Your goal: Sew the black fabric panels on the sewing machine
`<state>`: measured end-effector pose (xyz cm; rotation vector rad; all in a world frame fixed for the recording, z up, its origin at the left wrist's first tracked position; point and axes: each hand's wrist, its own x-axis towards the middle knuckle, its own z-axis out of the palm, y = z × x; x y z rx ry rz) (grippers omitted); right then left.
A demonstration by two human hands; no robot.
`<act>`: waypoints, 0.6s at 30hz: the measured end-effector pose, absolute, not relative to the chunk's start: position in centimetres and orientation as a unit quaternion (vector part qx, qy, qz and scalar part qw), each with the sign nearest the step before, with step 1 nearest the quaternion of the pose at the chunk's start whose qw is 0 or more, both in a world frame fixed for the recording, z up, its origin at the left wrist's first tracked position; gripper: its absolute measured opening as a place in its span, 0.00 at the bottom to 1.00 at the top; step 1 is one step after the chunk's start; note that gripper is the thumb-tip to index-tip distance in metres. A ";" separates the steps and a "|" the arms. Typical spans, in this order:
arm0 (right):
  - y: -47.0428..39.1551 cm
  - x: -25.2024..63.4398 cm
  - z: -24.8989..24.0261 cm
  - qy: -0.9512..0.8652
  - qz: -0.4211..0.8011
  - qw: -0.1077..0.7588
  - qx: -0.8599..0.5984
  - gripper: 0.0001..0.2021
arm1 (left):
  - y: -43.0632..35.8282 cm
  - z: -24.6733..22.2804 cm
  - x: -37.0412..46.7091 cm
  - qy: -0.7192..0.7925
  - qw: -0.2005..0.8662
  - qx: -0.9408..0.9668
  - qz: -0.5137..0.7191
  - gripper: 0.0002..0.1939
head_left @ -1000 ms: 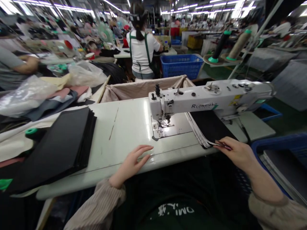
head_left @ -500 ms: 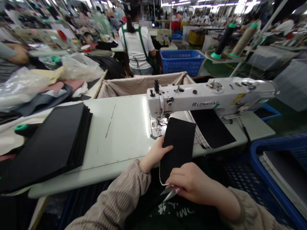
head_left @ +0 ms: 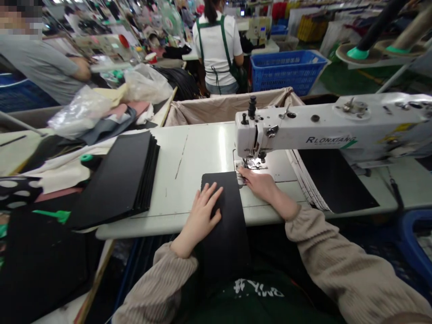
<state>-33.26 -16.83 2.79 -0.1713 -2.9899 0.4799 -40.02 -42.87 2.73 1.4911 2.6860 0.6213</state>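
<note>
A long black fabric piece (head_left: 225,211) lies on the white sewing table (head_left: 199,153) and hangs over its front edge toward my lap. My left hand (head_left: 203,211) rests flat on it with fingers spread. My right hand (head_left: 258,182) holds the piece's far right corner beside the needle of the white sewing machine (head_left: 324,123). A stack of black panels (head_left: 334,180) sits under the machine arm at the right.
A thick pile of black panels (head_left: 118,180) lies at the table's left. A fabric-lined bin (head_left: 226,108) stands behind the table, a blue crate (head_left: 286,67) beyond it. Two other people work at the back. Thread cones (head_left: 371,31) stand at the upper right.
My right hand took one black piece from the right stack, both hands carried it to the machine, and it now lies flat in front of the needle. The view shifted left.
</note>
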 end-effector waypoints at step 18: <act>-15.4 -31.2 1.1 -0.989 0.076 0.068 -0.103 0.20 | -35.9 1.9 -45.1 0.788 0.082 0.588 0.164 0.38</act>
